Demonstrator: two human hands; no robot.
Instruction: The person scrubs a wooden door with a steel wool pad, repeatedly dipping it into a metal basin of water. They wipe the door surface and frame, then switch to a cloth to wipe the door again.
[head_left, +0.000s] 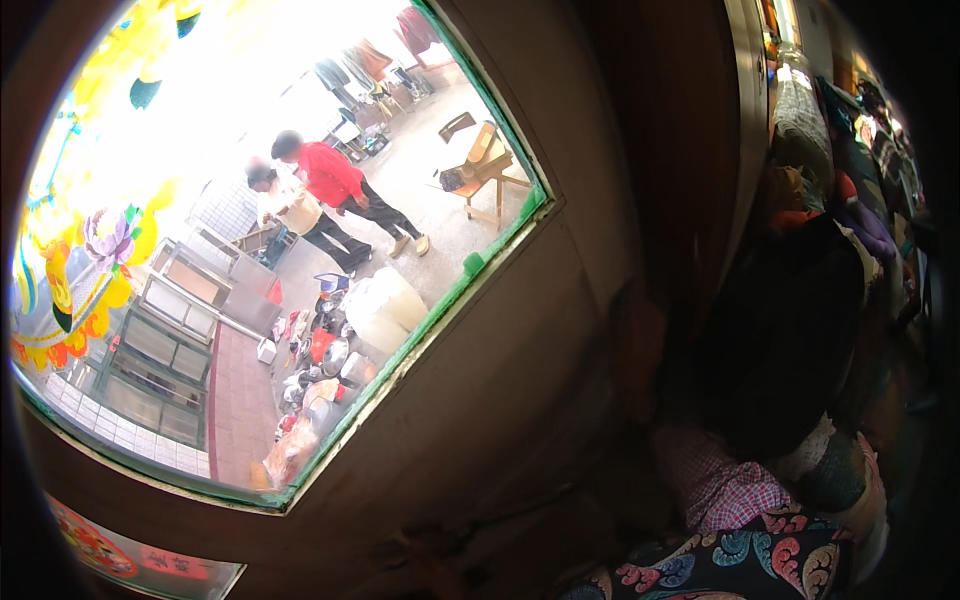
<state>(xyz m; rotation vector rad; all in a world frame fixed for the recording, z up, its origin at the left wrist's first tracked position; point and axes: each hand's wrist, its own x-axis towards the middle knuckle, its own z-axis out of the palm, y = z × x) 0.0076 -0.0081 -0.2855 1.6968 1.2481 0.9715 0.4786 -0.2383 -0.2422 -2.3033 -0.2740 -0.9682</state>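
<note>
Neither of my hands can be made out; the lower middle of the view is very dark. Before me is a window pane with a green edge, set in a dark frame. Colourful flower decorations cover its left part. At the lower right lies black cloth with a paisley-like print, and beside it is a red-and-white checked cloth. A large black shape, perhaps cloth, lies above them.
Outside stand a person in a red top and a person in a pale top. A wooden stool, a large whitish container and piled household goods are near them. Bundled cloths line the far right.
</note>
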